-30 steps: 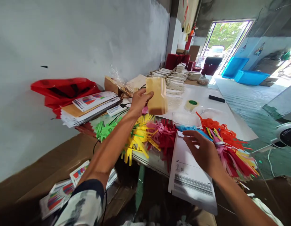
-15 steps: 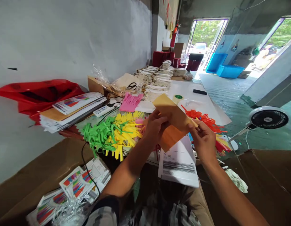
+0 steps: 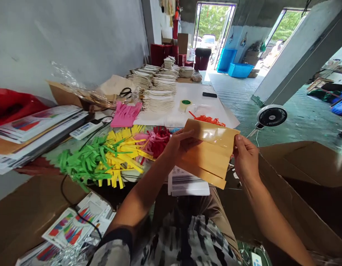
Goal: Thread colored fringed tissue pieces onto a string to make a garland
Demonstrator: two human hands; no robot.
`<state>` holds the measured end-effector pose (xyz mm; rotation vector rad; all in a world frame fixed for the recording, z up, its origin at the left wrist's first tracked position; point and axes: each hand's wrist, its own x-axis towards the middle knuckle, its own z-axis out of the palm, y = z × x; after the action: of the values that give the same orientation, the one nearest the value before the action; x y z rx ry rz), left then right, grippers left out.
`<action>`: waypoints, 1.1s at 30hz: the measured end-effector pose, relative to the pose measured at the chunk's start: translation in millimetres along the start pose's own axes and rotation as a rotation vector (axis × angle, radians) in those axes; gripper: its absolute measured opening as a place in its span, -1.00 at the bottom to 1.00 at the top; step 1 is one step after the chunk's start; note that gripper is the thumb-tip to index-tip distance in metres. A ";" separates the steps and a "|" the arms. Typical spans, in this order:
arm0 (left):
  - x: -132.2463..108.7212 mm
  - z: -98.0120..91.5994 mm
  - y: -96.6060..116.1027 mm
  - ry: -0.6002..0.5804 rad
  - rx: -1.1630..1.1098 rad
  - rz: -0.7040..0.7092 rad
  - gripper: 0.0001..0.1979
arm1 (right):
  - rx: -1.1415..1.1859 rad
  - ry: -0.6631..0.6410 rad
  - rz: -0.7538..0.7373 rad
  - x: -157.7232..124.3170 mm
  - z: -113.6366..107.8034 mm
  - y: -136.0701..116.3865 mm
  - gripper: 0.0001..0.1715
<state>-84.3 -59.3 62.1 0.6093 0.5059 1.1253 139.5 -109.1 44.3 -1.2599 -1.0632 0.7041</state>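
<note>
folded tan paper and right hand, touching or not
Touching: the head view shows the right hand pinching the right edge of the folded tan paper, thumb on the front.

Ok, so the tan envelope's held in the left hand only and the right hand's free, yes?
No, the right hand isn't free. The head view shows it gripping the right edge of the tan paper envelope, which the left hand holds too.

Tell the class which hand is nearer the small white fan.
Right: the right hand sits below and left of the small white fan; the left hand lies farther left, across the folded tan paper.
</note>
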 end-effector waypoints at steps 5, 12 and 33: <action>-3.1 3.2 -3.7 -0.003 0.032 -0.046 -0.87 | -0.073 0.080 -0.086 2.7 -17.2 7.2 -0.33; 7.4 3.5 -15.7 -0.004 0.114 -0.085 -0.89 | 0.012 0.056 -0.003 -2.9 -36.3 9.8 -0.47; -14.6 40.3 -7.9 -0.450 1.321 0.553 -0.79 | -0.253 -0.133 -0.307 -42.9 -35.4 -30.9 -0.56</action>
<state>-57.8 -83.0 87.3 2.1998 0.6693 0.9916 151.7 -168.1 65.1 -1.2375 -1.4549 0.4315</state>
